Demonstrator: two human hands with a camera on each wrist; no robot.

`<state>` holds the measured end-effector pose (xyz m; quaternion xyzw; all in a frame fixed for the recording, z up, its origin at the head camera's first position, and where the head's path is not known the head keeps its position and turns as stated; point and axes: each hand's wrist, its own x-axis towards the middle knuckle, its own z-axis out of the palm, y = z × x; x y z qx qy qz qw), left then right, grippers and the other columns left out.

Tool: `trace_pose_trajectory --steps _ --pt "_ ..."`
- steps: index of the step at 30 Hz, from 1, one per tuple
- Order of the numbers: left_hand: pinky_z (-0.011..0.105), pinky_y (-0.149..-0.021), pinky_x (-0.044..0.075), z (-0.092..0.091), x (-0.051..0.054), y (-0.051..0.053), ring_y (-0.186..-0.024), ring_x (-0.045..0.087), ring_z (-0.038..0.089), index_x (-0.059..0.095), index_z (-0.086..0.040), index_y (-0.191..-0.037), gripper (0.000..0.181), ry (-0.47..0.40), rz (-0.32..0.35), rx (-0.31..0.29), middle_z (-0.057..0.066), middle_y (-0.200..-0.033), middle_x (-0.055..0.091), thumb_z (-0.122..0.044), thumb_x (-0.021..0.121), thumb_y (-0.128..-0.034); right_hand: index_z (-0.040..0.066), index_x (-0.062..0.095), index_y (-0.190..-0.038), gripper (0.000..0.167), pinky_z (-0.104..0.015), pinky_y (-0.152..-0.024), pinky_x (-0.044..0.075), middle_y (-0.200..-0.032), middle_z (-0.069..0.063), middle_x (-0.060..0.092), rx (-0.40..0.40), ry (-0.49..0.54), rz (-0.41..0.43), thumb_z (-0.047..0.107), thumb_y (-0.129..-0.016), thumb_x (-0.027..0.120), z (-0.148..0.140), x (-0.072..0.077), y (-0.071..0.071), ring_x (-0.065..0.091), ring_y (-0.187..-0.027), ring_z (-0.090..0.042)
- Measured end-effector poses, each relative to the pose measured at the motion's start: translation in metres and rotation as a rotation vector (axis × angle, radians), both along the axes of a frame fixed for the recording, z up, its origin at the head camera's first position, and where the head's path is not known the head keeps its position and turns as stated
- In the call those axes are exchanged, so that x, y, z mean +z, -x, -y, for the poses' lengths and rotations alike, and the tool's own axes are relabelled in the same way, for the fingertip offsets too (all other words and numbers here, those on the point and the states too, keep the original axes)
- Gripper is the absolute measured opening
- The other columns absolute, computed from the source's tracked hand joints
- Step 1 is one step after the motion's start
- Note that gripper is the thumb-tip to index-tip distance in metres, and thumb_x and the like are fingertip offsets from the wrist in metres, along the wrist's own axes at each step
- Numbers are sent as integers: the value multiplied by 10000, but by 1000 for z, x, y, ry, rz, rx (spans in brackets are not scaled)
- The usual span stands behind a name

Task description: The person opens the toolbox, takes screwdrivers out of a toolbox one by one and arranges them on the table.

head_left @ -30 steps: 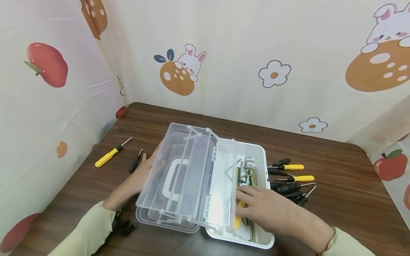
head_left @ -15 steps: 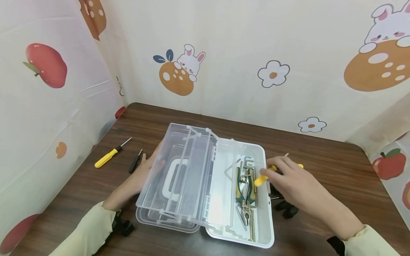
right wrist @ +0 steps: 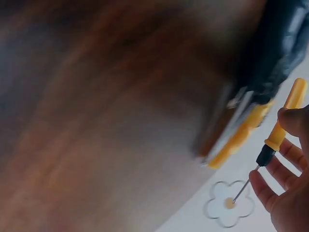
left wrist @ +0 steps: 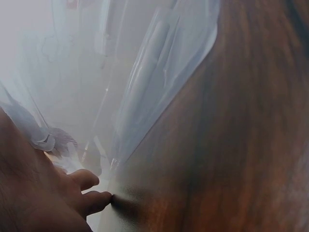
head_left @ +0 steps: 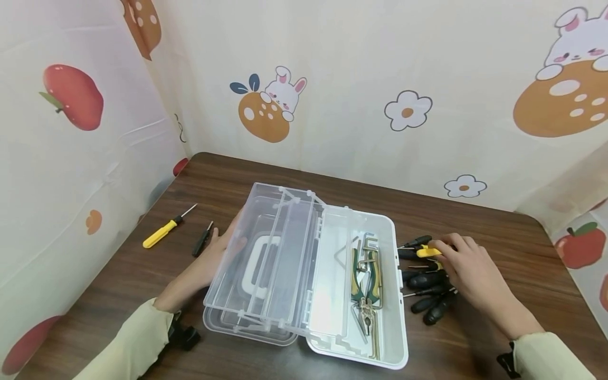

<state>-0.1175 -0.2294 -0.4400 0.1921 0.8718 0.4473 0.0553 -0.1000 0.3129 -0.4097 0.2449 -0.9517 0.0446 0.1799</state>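
On the dark wooden table stands an open white toolbox [head_left: 396,327], its clear lid and trays [head_left: 285,253] folded out to the left. Pliers with green and yellow handles [head_left: 357,279] and several hex keys [head_left: 374,343] lie inside it. My right hand [head_left: 475,272] pinches a yellow-handled screwdriver [right wrist: 289,99] between thumb and fingers, just over a pile of screwdrivers [head_left: 427,279] right of the box. My left hand [head_left: 220,253] rests against the left side of the clear lid, partly seen through the plastic.
A yellow screwdriver [head_left: 161,234] and a small black screwdriver [head_left: 201,241] lie on the table [head_left: 228,171] at the left. A patterned curtain [head_left: 347,105] closes off the back and sides.
My right hand has lifted the yellow screwdriver out of the toolbox and carried it right, over the pile. The pliers are now uncovered to view. My left hand stays put.
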Motion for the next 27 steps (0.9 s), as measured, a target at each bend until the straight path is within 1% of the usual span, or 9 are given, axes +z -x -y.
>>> trace_pose_trajectory --steps 5,8,12,15,17,20,23,26,27 --pt "795 -1148 -177 -1 1 -1 -1605 114 475 -9 -235 -1696 646 0 4 3 122 -1773 18 -302 320 -1144 105 664 -1235 350 -571 -691 467 -1093 -126 643 -33 10 57 14 -909 752 -11 -8 1 597 -950 -362" --pt "795 -1148 -177 -1 1 -1 -1605 115 476 -6 -237 -1696 647 -2 2 3 122 -1773 22 -299 324 -1143 76 673 -1224 323 -548 -697 487 -1068 -116 646 -24 25 83 1 -918 741 -13 -8 3 594 -898 -316" --pt "795 -1148 -175 -1 0 0 -1605 113 477 -3 -231 -1697 648 -7 1 2 125 -1772 26 -291 326 -1142 88 678 -1212 293 -459 -679 498 -1039 -80 644 -24 21 136 -12 -939 713 -11 -5 5 582 -851 -245" --pt "796 -1147 -176 -1 0 0 -1604 112 478 -4 -231 -1697 648 -11 2 2 126 -1772 23 -291 326 -1142 97 690 -1202 266 -420 -647 511 -1055 -71 673 -39 13 196 -11 -959 686 -9 -2 7 622 -855 -238" --pt "799 -1144 -176 -1 1 -1 -1603 113 483 -5 -229 -1697 648 -13 0 0 131 -1772 21 -289 325 -1142 95 702 -1189 250 -416 -631 521 -1069 -75 697 -47 7 230 -10 -963 679 -8 0 8 657 -864 -250" --pt "802 -1142 -176 -1 1 -1 -1602 113 486 0 -234 -1697 645 -16 -2 0 134 -1771 27 -289 323 -1142 85 710 -1183 255 -400 -620 518 -1084 -94 720 -45 -6 269 -19 -952 683 -7 2 12 681 -866 -255" --pt "806 -1140 -172 -1 1 -1 -1603 106 485 6 -236 -1697 642 -17 -6 3 135 -1770 41 -288 324 -1142 70 705 -1211 285 -333 -580 475 -1119 -134 730 -53 -18 314 -24 -942 689 -5 5 14 670 -835 -233" --pt "807 -1141 -170 -1 1 0 -1605 100 482 6 -236 -1697 644 -14 -9 3 135 -1770 45 -281 329 -1142 70 692 -1245 305 -297 -534 431 -1166 -174 725 -84 -23 352 -9 -951 686 -3 8 14 661 -821 -235" --pt "805 -1142 -172 -1 1 0 -1606 100 479 2 -240 -1697 645 -11 -9 2 131 -1771 43 -280 329 -1143 73 689 -1251 308 -308 -525 442 -1176 -183 721 -95 -25 355 -5 -953 685 -2 9 13 670 -833 -257"
